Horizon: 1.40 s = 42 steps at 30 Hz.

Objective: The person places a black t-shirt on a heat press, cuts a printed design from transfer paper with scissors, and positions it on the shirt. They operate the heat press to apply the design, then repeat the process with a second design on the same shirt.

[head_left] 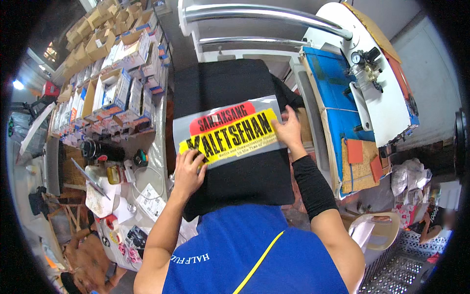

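A clear printed transfer film [230, 128] with a red block above a yellow one, both with black lettering, lies slightly tilted on a black shirt [240, 183]. The shirt is spread over a flat platform in front of me. My left hand [190, 172] is at the film's lower left corner, fingers curled and closed on its edge. At the right edge, my right hand [289, 129] has thumb and fingers closed on the film's border. A black sleeve covers my right forearm.
Chrome bars [269, 19] cross beyond the shirt. A white machine with a pressure gauge [356, 58] and a blue-covered board [333, 93] stand to the right. Boxes of stock [110, 93] fill the left shelf. Other people sit at lower left [90, 259] and lower right [431, 225].
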Available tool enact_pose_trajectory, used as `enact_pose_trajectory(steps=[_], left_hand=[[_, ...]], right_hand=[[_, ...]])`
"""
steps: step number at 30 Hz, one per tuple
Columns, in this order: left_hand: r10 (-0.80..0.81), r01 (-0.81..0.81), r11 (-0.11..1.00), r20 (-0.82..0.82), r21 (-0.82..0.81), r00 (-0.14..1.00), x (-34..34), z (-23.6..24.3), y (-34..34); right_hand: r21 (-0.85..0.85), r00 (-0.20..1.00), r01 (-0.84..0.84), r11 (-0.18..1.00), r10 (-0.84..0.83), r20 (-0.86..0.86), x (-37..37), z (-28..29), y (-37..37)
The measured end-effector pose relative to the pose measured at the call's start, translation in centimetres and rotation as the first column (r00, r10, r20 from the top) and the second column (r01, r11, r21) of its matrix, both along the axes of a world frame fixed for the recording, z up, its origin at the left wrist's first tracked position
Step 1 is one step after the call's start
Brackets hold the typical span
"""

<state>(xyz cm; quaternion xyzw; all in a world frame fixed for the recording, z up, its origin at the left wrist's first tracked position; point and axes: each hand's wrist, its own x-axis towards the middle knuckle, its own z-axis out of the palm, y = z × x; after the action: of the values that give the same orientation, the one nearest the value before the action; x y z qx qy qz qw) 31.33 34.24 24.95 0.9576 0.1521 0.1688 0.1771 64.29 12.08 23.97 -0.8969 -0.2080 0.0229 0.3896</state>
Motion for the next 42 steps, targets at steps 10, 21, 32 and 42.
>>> enact_pose_trajectory(steps=[10,21,32,42], left_hand=[[-0.073,0.073,0.997,0.080,0.005,0.994,2.7,-2.8,6.0],[0.208,-0.221,0.973,0.156,0.071,0.966,4.0,-2.9,5.9],[0.197,-0.204,0.979,0.188,0.019,0.962,4.9,-3.4,5.3],[0.211,-0.224,0.973,0.181,0.059,0.961,4.8,-3.6,5.1]], right_hand=[[-0.231,0.852,-0.227,0.946,0.308,0.424,-7.8,-2.6,-2.3],[-0.284,0.906,-0.175,0.943,0.267,0.328,-6.3,-2.7,-0.7],[-0.261,0.877,-0.174,0.950,0.270,0.398,-5.3,-2.7,0.3],[-0.281,0.857,-0.126,0.952,0.247,0.453,-5.8,-2.5,0.3]])
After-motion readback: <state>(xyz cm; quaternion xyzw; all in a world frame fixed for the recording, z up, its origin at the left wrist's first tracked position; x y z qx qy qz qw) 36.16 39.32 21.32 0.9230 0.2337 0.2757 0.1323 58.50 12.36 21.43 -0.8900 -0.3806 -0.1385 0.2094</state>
